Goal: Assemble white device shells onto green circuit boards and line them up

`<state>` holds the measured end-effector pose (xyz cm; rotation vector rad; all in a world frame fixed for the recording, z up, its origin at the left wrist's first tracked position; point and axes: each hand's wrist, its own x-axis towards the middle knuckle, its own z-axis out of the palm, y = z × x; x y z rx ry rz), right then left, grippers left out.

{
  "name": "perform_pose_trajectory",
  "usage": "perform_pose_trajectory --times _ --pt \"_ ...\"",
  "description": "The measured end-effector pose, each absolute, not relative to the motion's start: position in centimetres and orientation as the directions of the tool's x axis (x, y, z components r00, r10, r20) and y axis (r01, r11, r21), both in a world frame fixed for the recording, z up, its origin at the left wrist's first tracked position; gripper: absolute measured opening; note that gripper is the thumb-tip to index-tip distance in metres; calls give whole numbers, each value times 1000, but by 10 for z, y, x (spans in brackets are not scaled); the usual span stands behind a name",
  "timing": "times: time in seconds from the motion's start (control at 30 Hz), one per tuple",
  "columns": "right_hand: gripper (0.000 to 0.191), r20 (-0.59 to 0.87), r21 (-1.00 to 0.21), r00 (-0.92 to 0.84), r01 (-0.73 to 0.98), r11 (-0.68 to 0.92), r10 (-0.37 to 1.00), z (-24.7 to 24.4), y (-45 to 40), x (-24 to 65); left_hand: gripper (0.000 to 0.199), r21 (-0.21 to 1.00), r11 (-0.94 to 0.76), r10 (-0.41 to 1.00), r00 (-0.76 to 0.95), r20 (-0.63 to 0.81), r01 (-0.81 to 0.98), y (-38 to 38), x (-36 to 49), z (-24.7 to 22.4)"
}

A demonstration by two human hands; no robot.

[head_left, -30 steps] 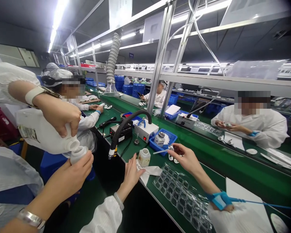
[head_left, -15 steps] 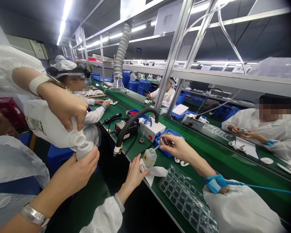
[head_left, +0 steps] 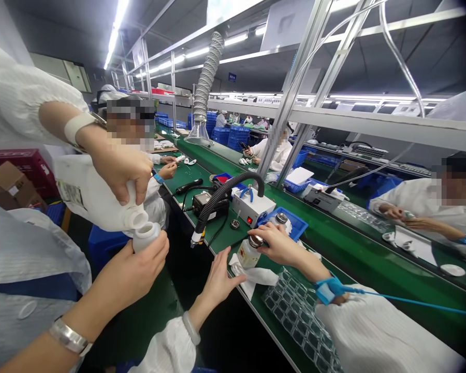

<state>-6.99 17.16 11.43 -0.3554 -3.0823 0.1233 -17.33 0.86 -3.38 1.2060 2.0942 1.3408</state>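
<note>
My right hand (head_left: 281, 246) grips the metal cap (head_left: 255, 241), which sits on the mouth of a small whitish bottle (head_left: 248, 255) standing upright on the bench. My left hand (head_left: 219, 280) is just left of that bottle, fingers stretched and thumb apart, holding nothing. White cloth or tissue (head_left: 258, 275) lies around the bottle's base. To my left, a co-worker's hand (head_left: 118, 163) tilts a large white jug (head_left: 89, 194) over a small white bottle (head_left: 145, 237), held in the co-worker's other hand (head_left: 134, 272). The two mouths are close together.
A clear plastic tray (head_left: 301, 316) lies right of the cloth. Behind stand a blue bin (head_left: 298, 226) with another metal-capped bottle (head_left: 281, 219), a white box (head_left: 252, 205) and a black flexible hose (head_left: 217, 202). A blue wrist-strap cord (head_left: 404, 301) trails from my right wrist.
My right hand has lowered the metal cap onto the bottle's mouth; its stem was showing before. My left hand has come off the bottle and cloth. The co-worker's jug still tilts over the small bottle.
</note>
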Motion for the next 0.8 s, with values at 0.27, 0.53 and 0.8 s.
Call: perform_pose_trajectory --times 0.27,0.53,0.8 --pt "50 -47 -37 -983 181 983 179 109 171 -74 73 881 180 796 -591 131 438 12 -173 -38" --pt "48 -30 -35 -996 91 995 90 108 176 -76 74 881 80 770 -590 243 467 28 -176 -17" --pt "31 -119 33 -989 84 996 87 120 174 -81 66 888 41 775 -575 261 459 43 -179 -7"
